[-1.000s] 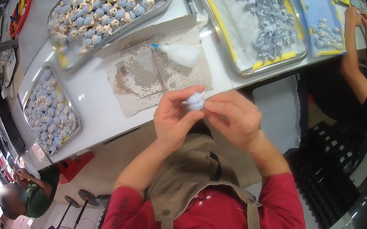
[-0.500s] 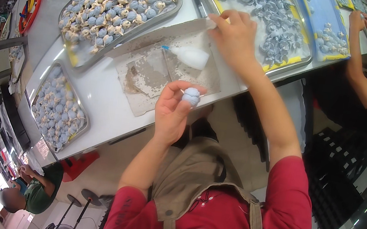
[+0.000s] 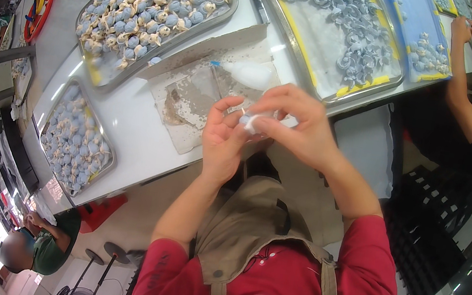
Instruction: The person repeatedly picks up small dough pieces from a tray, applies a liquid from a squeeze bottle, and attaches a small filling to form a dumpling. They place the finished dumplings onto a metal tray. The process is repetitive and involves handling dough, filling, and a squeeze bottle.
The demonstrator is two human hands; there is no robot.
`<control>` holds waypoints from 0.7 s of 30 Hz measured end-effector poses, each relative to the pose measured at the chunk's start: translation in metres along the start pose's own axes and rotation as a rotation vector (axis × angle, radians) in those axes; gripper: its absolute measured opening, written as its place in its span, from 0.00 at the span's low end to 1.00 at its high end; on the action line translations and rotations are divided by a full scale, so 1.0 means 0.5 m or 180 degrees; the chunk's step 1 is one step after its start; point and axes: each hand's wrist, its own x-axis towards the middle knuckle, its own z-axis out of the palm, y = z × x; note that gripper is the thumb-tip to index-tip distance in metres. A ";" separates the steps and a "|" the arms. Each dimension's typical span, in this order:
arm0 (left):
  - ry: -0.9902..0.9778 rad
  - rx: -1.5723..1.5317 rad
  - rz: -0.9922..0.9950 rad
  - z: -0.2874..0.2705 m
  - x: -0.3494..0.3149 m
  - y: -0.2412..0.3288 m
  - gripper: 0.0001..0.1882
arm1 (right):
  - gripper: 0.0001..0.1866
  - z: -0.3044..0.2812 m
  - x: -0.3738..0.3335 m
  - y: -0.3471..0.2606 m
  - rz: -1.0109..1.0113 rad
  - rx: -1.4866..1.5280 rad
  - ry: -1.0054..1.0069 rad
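My left hand (image 3: 222,148) pinches a small blue-grey rounded piece (image 3: 244,119) above the table's front edge. My right hand (image 3: 307,129) meets it from the right, thumb and fingers closed on a soft-looking white scrap (image 3: 253,125) pressed against the piece. The scrap could be cloth or tissue; motion blur and the fingers hide most of it. Behind the hands, a white squeeze bottle (image 3: 249,74) with a blue tip lies on a stained cardboard sheet (image 3: 191,99).
A large metal tray (image 3: 95,74) of blue-and-cream pieces stands far left, a smaller tray (image 3: 113,161) nearer. Far right, a yellow-edged tray (image 3: 306,42) holds blue-grey shell-like parts beside a blue tray (image 3: 409,27). Another person's hands (image 3: 468,31) work at far right.
My right hand has come back from the cardboard's far right edge to the piece, bringing the white scrap. My left hand stays nearly in place, still pinching the piece.
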 end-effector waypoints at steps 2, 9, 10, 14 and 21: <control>0.0037 0.0154 0.0196 0.003 0.004 -0.003 0.30 | 0.08 0.009 -0.004 0.002 0.0271 0.0047 0.0030; -0.0221 0.0275 0.0175 0.011 -0.001 -0.002 0.31 | 0.07 0.003 -0.007 0.027 0.1241 0.1816 0.0276; -0.0198 0.0275 0.0180 0.012 0.002 -0.001 0.32 | 0.07 0.004 -0.008 0.031 0.1210 0.2249 0.0370; -0.0087 0.0370 0.0293 0.020 0.003 -0.003 0.32 | 0.08 0.018 -0.019 0.016 0.0988 0.1388 0.0150; -0.0248 0.0544 0.0233 0.020 -0.008 0.001 0.33 | 0.09 0.001 -0.008 0.016 0.1484 0.1939 0.0238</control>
